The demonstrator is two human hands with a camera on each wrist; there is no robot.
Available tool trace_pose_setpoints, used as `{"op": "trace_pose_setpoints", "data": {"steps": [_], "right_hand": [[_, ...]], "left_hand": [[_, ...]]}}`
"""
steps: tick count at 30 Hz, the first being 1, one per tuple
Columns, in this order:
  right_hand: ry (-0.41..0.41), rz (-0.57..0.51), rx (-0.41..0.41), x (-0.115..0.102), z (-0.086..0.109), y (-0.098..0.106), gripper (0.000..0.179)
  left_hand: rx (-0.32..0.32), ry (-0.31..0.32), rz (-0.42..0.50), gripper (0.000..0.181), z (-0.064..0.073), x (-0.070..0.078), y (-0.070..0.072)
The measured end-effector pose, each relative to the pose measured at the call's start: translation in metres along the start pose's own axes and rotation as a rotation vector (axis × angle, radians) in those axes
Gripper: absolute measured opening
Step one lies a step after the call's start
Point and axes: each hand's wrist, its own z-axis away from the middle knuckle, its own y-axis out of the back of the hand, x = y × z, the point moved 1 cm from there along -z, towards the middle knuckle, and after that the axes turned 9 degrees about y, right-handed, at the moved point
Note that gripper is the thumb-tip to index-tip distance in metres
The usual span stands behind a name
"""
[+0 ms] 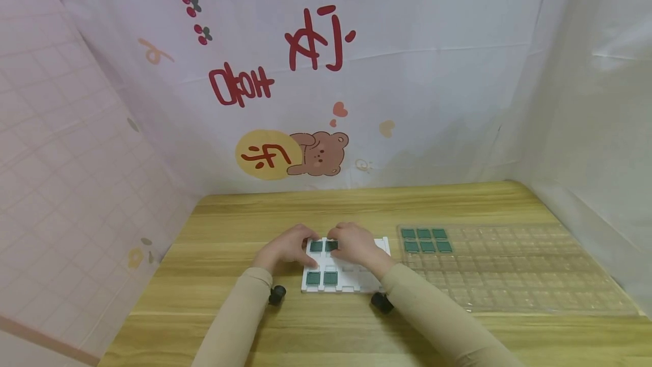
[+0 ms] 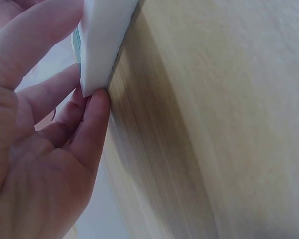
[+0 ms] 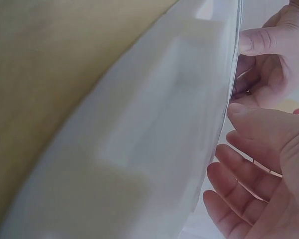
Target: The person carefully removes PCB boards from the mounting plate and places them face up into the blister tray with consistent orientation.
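Observation:
In the head view, a white tray (image 1: 351, 279) lies on the table, with green square circuit chips (image 1: 313, 278) in some of its slots. My left hand (image 1: 287, 247) holds the tray's left end, fingers at its far left corner and thumb over its left side. The left wrist view shows fingertips (image 2: 97, 99) touching the white edge. My right hand (image 1: 356, 245) reaches over the tray, thumb and forefinger at opposite sides of a green chip (image 1: 331, 246) in the far row, second from the left. In the right wrist view that chip is hidden behind the tray.
To the right lies a clear plastic tray (image 1: 509, 265) with many pockets; several green chips (image 1: 424, 234) sit in its far left corner. Black wrist devices (image 1: 277, 295) are under both forearms. A printed white cloth (image 1: 433, 101) hangs behind the wooden table (image 1: 229, 220).

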Motion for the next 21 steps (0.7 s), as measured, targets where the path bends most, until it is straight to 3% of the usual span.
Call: {"op": "trace_pose_setpoints", "data": {"steps": [21], "right_hand": [[-0.011,0.080,-0.036,-0.0004,-0.0068,-0.0072,0.030]], "left_hand": [[0.004,-0.004,0.010,0.060,-0.0018,-0.0015,-0.0011]]}}
